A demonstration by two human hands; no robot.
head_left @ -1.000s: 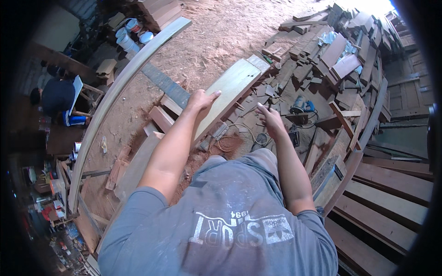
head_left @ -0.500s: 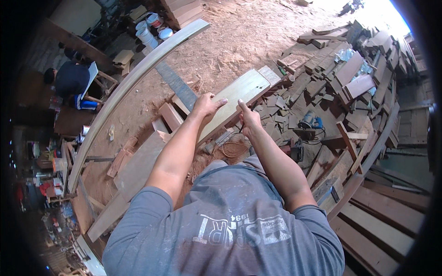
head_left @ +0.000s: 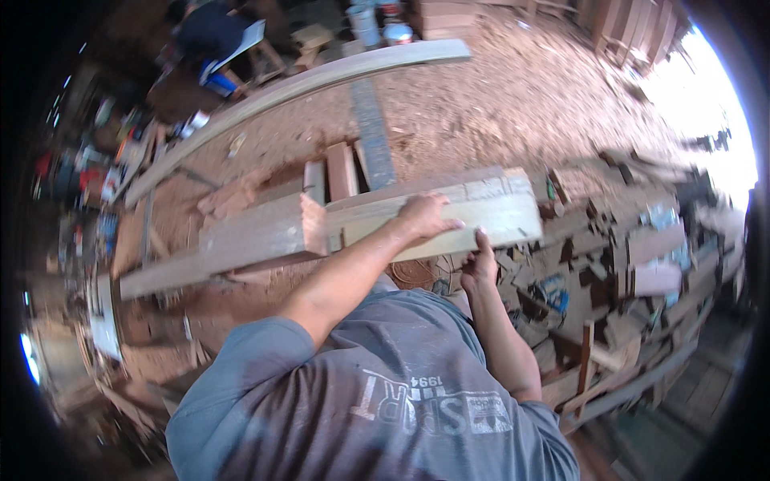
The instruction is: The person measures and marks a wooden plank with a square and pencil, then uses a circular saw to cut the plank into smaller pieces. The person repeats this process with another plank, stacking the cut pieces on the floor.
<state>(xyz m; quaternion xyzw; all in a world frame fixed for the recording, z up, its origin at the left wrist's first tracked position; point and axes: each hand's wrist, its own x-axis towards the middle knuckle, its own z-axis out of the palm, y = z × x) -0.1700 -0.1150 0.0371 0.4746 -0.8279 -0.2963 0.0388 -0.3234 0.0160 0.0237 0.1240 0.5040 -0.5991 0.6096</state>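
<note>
A pale wooden board point(head_left: 505, 218) lies crosswise in front of me, over other timber. My left hand point(head_left: 423, 218) grips it from above, the thumb stretched along its face and the fingers toward the far side. Nearer to me, my right hand point(head_left: 480, 263) holds its near edge, thumb up at the edge and the other fingers curled below. The two thumbs are close together but apart. Left of the board sits a thick wooden block point(head_left: 261, 232) with a reddish end. The undersides of the fingers are hidden.
A long pale beam point(head_left: 321, 78) runs across the far left, with a grey plank point(head_left: 371, 132) near it. Scrap wood and a blue power tool point(head_left: 553, 293) lie to the right. Another person point(head_left: 210, 36) is bent over at the far left.
The whole view has turned, so the board now runs more nearly crosswise instead of diagonally. Both hands stay at the board, my left hand lying flatter across it. The picture is blurrier.
</note>
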